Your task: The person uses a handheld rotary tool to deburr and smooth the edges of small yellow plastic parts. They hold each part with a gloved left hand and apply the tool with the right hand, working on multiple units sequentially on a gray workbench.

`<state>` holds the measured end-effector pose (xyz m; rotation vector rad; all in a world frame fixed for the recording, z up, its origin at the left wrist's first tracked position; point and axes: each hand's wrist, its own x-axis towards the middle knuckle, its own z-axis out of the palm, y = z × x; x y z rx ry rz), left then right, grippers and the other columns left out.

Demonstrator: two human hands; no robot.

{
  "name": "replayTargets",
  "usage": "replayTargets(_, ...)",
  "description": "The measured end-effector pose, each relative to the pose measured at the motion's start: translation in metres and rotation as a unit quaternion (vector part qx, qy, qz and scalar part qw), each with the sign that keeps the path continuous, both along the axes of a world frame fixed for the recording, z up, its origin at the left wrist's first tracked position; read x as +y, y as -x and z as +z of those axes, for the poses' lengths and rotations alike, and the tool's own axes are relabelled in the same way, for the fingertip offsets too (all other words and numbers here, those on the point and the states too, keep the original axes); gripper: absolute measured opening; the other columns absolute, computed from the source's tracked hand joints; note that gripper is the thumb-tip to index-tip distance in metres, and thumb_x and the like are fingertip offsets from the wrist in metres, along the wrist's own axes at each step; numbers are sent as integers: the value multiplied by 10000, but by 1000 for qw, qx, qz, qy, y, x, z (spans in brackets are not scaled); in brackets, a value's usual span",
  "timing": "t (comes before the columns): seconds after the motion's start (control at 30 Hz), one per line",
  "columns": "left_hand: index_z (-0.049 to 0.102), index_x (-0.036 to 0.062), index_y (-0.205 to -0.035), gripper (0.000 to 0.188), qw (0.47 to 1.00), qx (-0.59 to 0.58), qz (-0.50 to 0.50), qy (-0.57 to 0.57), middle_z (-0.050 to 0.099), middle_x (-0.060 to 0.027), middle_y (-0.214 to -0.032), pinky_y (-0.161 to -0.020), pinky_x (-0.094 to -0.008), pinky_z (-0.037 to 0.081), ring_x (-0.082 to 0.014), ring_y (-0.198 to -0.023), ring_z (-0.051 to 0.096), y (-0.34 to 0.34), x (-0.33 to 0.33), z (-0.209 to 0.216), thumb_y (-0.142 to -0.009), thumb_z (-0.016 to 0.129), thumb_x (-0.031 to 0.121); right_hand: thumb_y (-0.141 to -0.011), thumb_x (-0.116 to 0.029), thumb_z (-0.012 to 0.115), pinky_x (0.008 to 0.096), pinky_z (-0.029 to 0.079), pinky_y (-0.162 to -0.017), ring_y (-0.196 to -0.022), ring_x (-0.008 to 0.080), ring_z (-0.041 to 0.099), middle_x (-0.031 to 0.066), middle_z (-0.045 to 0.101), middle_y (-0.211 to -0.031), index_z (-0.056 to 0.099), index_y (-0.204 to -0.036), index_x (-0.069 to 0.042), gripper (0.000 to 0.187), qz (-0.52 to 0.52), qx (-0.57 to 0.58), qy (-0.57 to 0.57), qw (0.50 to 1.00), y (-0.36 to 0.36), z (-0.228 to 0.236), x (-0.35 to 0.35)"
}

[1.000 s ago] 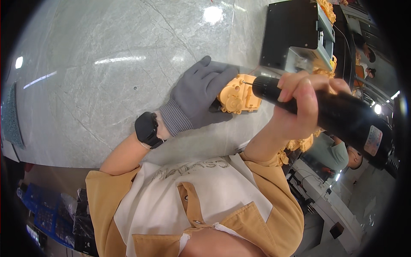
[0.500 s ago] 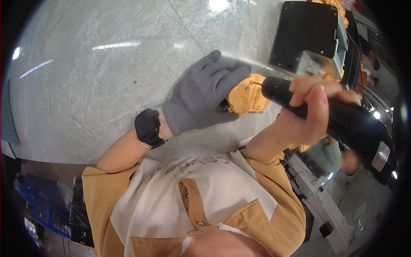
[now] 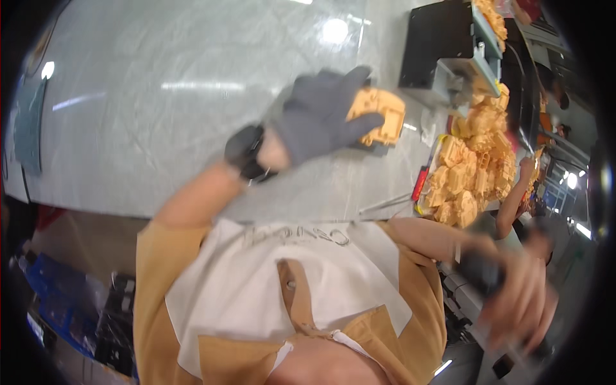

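My left hand [image 3: 321, 115], in a grey knit glove, is closed around an orange plastic housing [image 3: 389, 110] just over the grey tabletop. The thumb lies across the near face of the housing, and the other fingers are behind it. Far off to the lower right, past the table edge, is my bare right hand [image 3: 525, 295], smeared by motion. A black power screwdriver [image 3: 478, 266] shows beside its fingers, which seem wrapped round it; the tip cannot be made out.
Many orange housings [image 3: 471, 173] lie heaped at the table's right side. Near them are a red-handled tool [image 3: 420, 184] and a black-topped box [image 3: 436, 42]. Another person's arm [image 3: 513, 199] reaches in beyond the heap. Blue crates [image 3: 61, 289] stand at lower left.
My right hand has swung the power screwdriver away from the housing, down and to the right. My left hand still holds the housing, now turned a little and slightly farther away.
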<state>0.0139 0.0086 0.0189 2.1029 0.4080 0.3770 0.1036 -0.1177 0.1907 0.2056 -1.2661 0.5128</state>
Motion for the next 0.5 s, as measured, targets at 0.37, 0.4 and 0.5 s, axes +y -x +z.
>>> replayTargets(0.37,497,11,-1065,329,601,-149,185,763,579,-117,-905,-645,-326,552,-203,-794,607,61,9,63,-860,528,267,-851,-133,412,400,446,-664,-769,255,537,134,584,-929,546,-1014,-31,234,232,-437,43,868,38,49,-20)
replayTargets(0.4,501,14,-1063,325,590,-168,166,772,577,-114,-907,-637,-326,548,-202,-790,602,68,10,58,-862,527,269,-852,-134,413,400,444,-672,-780,254,536,133,583,-937,546,-1019,-33,236,229,-435,42,870,38,49,-21)
replayTargets(0.5,516,31,-1059,297,566,-180,227,772,570,-112,-918,-612,-308,527,-201,-775,583,91,4,68,-859,538,250,-854,-137,417,403,440,-698,-813,253,531,128,579,-962,546,-1033,-41,241,235,-426,30,873,37,43,-19)
